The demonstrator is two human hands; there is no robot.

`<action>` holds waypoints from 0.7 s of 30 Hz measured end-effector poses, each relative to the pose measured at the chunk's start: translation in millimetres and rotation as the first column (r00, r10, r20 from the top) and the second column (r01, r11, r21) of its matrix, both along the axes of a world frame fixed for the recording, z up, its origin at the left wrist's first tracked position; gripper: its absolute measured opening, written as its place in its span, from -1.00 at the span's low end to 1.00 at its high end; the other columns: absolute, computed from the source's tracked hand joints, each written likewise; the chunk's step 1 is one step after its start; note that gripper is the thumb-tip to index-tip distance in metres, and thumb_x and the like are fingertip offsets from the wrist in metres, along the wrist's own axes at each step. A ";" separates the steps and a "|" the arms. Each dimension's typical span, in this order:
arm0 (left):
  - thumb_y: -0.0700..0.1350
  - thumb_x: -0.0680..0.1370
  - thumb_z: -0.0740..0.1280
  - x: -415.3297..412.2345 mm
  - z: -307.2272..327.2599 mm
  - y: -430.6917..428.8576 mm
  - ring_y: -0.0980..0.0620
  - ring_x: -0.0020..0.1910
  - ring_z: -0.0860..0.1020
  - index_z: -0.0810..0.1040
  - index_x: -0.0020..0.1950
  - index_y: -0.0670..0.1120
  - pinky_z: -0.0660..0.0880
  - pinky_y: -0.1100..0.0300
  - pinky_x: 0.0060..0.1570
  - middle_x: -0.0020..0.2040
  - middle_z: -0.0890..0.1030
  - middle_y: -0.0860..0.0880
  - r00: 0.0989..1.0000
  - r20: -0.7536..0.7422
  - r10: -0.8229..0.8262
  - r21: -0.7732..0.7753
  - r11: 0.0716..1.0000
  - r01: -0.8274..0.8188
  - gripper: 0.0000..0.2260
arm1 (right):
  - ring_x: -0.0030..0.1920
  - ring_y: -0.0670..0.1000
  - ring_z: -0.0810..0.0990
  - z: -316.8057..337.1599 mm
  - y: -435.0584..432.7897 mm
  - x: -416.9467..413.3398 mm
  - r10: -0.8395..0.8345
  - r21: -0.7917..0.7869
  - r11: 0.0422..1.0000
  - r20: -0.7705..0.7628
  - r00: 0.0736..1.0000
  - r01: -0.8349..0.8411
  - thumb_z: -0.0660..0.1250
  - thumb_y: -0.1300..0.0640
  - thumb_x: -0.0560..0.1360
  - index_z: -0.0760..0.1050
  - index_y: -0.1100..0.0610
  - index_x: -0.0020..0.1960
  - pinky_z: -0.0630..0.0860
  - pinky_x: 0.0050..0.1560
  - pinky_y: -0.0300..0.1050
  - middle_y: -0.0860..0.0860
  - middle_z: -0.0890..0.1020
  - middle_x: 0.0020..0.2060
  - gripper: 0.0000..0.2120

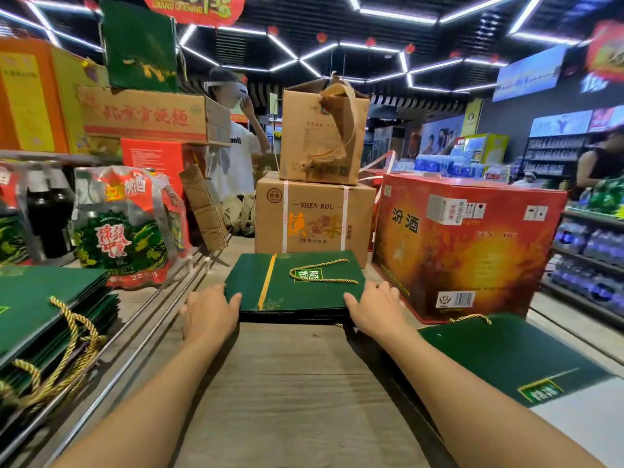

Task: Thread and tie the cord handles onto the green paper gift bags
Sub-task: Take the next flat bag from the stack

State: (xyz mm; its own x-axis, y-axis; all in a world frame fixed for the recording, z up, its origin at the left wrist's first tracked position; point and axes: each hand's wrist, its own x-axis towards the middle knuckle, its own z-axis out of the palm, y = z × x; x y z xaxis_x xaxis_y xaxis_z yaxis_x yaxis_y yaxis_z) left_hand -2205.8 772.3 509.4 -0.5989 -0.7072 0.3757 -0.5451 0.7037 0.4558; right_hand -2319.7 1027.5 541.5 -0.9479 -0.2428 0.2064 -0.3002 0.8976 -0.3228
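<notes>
A stack of green gift bags (pixel 304 298), folded flat, is held at the far end of the wood-grained desk (pixel 287 383). It is gripped at both short ends. The left hand (pixel 211 312) is curled round the stack's left edge with the thumb laid on the top bag. The right hand (pixel 374 310) is curled round the right edge in the same way, thumb on top. Whether the stack rests fully on the desk or is lifted slightly cannot be told.

A gold cord handle (pixel 324 280) is seen lying in a flat loop on the top bag, towards the right half of the stack, across a small printed label. A yellow stripe (pixel 266 282) is printed left of the stack's middle.

To the left of the stack, well apart, a pile of green bags (pixel 40 298) is laid, with twisted gold cords (pixel 67 349) hanging over its near edge. To the right of the stack and nearer the camera, a single green bag (pixel 499 359) is laid flat, with a gold cord showing at its far edge.

Just behind the stack a brown carton (pixel 314 217) is stood, and a torn carton (pixel 320 133) is set on top of it. Behind and to the right of the stack a red carton (pixel 466 244) is placed. Behind and to the left, packaged bottles (pixel 121 228) are stacked. Farther back, a person in a white shirt (pixel 233 153) is seen.
</notes>
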 end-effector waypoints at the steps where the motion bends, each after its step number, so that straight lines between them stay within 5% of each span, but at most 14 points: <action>1: 0.17 0.63 0.25 2.6 4.7 7.5 -0.13 0.20 0.51 0.53 0.34 -0.04 0.45 -0.04 0.17 0.15 0.63 -0.07 0.999 0.043 -0.024 -0.044 0.999 0.026 -0.60 | 0.46 0.23 0.31 4.3 3.8 6.1 0.024 0.046 0.999 -0.010 1.000 -0.023 0.11 -0.26 0.66 0.30 0.17 0.51 0.31 0.42 0.13 0.19 0.38 0.45 -0.38; 8: 0.23 0.64 0.18 28.2 39.3 93.8 -0.11 0.26 0.51 0.49 0.30 -0.02 0.41 -0.02 0.19 0.22 0.62 -0.04 0.953 0.257 -0.160 -0.186 0.960 0.211 -0.59 | 0.42 0.22 0.34 27.0 65.8 45.8 0.115 0.196 0.976 -0.080 0.990 -0.098 0.11 -0.23 0.66 0.30 0.14 0.52 0.34 0.41 0.18 0.16 0.40 0.44 -0.42; 13: 0.27 0.63 0.15 42.0 48.1 177.9 -0.13 0.30 0.49 0.46 0.38 -0.03 0.43 -0.04 0.23 0.26 0.61 -0.06 0.923 0.263 -0.281 -0.160 0.931 0.329 -0.51 | 0.45 0.24 0.35 30.5 133.2 72.4 0.080 0.223 0.973 -0.099 0.992 -0.056 0.09 -0.27 0.66 0.29 0.13 0.52 0.35 0.43 0.20 0.17 0.39 0.46 -0.39; 21: 0.39 0.55 0.12 40.2 30.4 296.1 -0.12 0.08 0.60 0.51 0.28 -0.06 0.56 -0.05 0.12 0.08 0.65 -0.06 0.846 0.251 -0.470 0.023 0.877 0.480 -0.41 | 0.37 0.20 0.44 27.7 245.4 100.0 -0.078 0.173 0.981 -0.069 0.995 0.089 0.13 -0.28 0.63 0.39 0.09 0.43 0.46 0.35 0.16 0.13 0.48 0.38 -0.45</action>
State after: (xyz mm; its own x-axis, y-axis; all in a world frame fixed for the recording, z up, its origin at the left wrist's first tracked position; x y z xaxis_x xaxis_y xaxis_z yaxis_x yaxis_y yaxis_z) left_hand -2165.7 1068.4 539.9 -0.9332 -0.3006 0.1969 -0.2286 0.9194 0.3200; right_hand -2219.8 1272.8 569.2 -0.9531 -0.2013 0.2260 -0.2365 0.9613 -0.1415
